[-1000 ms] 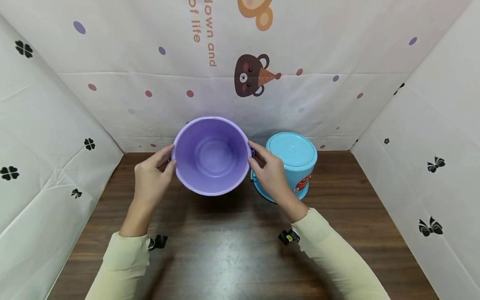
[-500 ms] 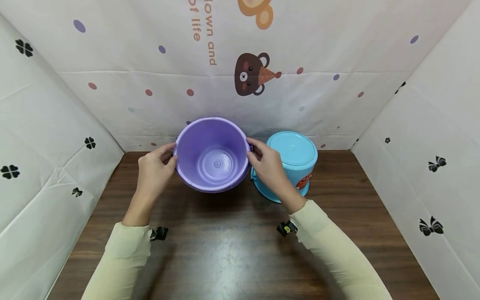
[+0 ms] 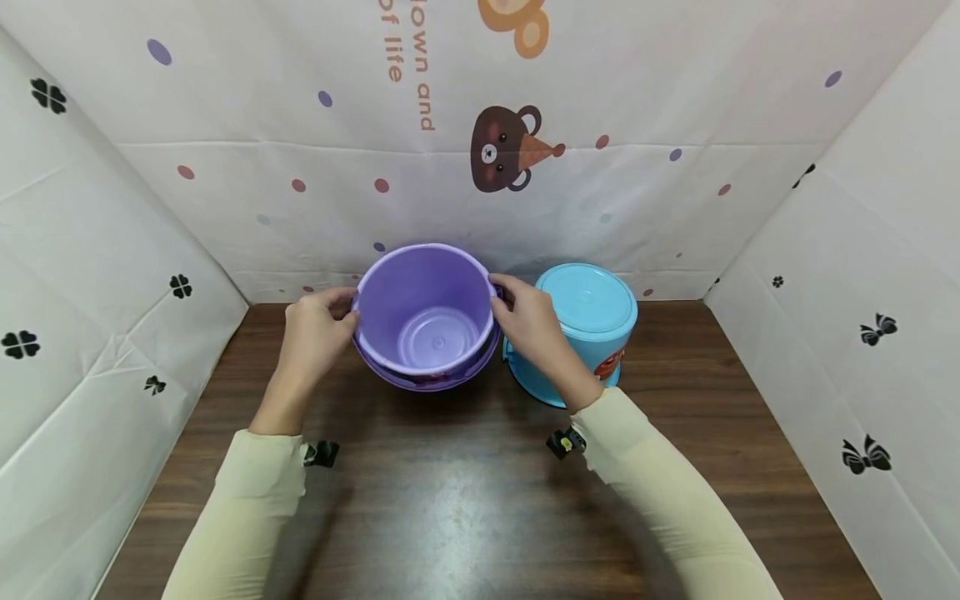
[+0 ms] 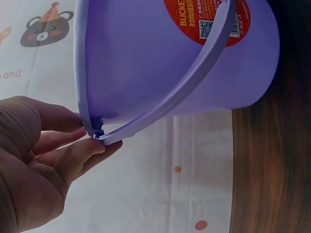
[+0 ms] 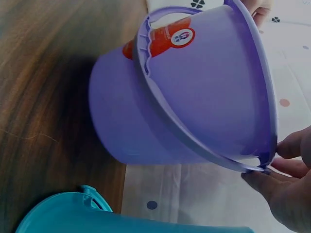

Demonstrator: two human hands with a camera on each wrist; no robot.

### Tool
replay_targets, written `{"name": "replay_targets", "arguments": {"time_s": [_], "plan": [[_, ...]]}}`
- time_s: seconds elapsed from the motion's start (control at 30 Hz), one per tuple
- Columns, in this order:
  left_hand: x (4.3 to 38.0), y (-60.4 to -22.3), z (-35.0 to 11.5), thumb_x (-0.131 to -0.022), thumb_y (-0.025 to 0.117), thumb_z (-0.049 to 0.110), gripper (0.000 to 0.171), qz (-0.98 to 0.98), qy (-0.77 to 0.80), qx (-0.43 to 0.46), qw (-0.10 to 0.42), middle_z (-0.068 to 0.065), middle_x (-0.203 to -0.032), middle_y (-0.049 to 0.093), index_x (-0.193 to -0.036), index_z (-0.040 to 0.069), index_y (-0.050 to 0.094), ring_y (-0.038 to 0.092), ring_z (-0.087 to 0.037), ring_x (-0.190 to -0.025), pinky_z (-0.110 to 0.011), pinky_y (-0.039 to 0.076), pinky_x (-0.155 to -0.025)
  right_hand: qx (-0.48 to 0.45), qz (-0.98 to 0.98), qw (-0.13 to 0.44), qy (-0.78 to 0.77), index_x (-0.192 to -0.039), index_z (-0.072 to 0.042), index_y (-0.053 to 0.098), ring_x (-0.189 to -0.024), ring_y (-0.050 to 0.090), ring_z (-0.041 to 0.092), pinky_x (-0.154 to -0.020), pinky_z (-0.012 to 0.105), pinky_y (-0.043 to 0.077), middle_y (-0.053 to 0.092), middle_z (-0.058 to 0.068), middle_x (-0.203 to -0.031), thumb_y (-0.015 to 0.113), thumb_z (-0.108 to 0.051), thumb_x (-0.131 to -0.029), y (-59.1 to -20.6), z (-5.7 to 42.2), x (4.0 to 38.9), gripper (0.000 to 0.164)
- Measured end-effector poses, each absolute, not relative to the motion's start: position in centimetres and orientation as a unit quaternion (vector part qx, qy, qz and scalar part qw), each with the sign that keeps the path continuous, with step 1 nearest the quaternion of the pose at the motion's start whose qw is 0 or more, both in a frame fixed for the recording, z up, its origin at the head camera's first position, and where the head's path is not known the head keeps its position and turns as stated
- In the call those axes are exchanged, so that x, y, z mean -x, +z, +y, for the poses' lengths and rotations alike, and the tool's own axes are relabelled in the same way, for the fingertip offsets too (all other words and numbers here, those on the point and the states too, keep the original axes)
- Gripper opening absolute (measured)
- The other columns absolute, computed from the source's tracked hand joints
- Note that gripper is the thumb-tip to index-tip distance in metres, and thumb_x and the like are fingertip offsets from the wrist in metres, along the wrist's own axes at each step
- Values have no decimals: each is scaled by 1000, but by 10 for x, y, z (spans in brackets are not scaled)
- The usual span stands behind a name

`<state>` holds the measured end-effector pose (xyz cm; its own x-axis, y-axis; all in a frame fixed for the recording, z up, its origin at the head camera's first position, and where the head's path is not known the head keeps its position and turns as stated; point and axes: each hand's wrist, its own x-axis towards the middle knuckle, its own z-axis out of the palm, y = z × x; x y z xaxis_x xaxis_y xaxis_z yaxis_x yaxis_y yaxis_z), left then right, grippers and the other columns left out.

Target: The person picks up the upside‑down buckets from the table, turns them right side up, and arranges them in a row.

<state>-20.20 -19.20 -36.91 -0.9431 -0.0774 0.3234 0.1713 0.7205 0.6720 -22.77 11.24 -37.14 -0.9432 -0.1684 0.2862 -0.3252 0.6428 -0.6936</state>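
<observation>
A purple bucket (image 3: 438, 337) stands with its opening up at the back middle of the table, tilted slightly. My left hand (image 3: 315, 337) pinches its rim at the left handle joint; my right hand (image 3: 531, 327) pinches the rim at the right joint. The handle (image 4: 187, 80) hangs down over the bucket's front, across a red label (image 5: 163, 38). Whether the base touches the table cannot be told. Beside my right hand a light blue bucket (image 3: 588, 300) sits upside down, its rim on the table.
The dark wooden table (image 3: 450, 500) reaches forward to a printed white cloth wall (image 3: 300, 229). White cloth walls also flank it on the left (image 3: 90, 333) and right (image 3: 817, 333). The light blue bucket is close to the purple one's right side.
The purple bucket has tilted, so its opening faces the head camera less and its inner base shows lower. Its handle has come into view below the front rim. Both hands shifted slightly inward with it.
</observation>
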Motion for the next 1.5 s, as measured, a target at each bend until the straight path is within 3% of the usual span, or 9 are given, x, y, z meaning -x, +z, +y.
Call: {"name": "replay_targets", "arguments": {"time_s": [0.17,0.63,0.83,0.93,1.07,1.2,1.3,1.4,1.5], "plan": [[206,-368,-191,-89,67,5,35,-919,-361,22,158,-20,-107,78,-122,-2,73,76,-34,-98,-48,62,-81,-117,-909,65,395,-140,-10,64,-70,59,19,-58,30,45,74,10,-113,58,-17,-103,-369,111,234,38],[220,-369,-192,-92,66,8,31,-931,-342,11,127,-19,-115,76,-120,1,76,69,-40,-115,-53,58,-90,-116,-918,17,378,-141,-8,63,-110,68,24,-86,39,57,70,12,-131,59,-18,-102,-365,112,242,40],[222,-370,-191,-93,69,11,27,-927,-352,6,130,-20,-112,77,-117,1,77,69,-40,-116,-53,57,-94,-115,-931,13,345,-146,-4,57,-78,65,22,-66,33,51,70,17,-128,58,-18,-103,-370,109,245,45],[222,-372,-190,-94,68,11,26,-923,-362,4,132,-20,-111,77,-116,0,77,71,-39,-113,-52,59,-92,-114,-934,16,337,-147,-4,56,-59,56,17,-55,29,45,72,15,-104,56,-18,-103,-373,109,244,46],[220,-375,-188,-95,68,11,25,-917,-372,1,144,-21,-109,77,-116,-1,77,74,-37,-108,-50,61,-89,-115,-936,15,331,-149,-5,53,-52,49,14,-51,28,41,65,11,-87,54,-20,-104,-375,110,243,48],[218,-379,-185,-95,67,10,25,-914,-369,-3,170,-21,-107,77,-115,-2,76,74,-38,-104,-51,60,-87,-117,-937,22,327,-150,-5,53,-69,59,21,-60,34,49,70,15,-117,54,-22,-105,-378,111,243,47],[217,-382,-183,-94,68,9,26,-909,-367,7,200,-22,-112,76,-117,-3,75,73,-39,-106,-53,59,-89,-127,-935,34,329,-150,-3,51,-104,66,29,-85,42,56,61,17,-141,56,-22,-104,-380,111,242,50],[212,-386,-180,-93,70,9,31,-901,-364,28,233,-24,-122,72,-121,-4,73,69,-40,-115,-55,55,-98,-144,-931,34,335,-154,-2,44,-140,51,32,-113,48,46,49,19,-155,58,-26,-104,-384,114,238,58],[206,-391,-179,-91,72,11,39,-893,-365,51,259,-26,-132,66,-128,-4,69,61,-43,-127,-58,48,-108,-158,-922,31,353,-159,-3,35,-153,33,35,-124,51,33,35,20,-164,59,-32,-103,-390,117,230,67]]}}
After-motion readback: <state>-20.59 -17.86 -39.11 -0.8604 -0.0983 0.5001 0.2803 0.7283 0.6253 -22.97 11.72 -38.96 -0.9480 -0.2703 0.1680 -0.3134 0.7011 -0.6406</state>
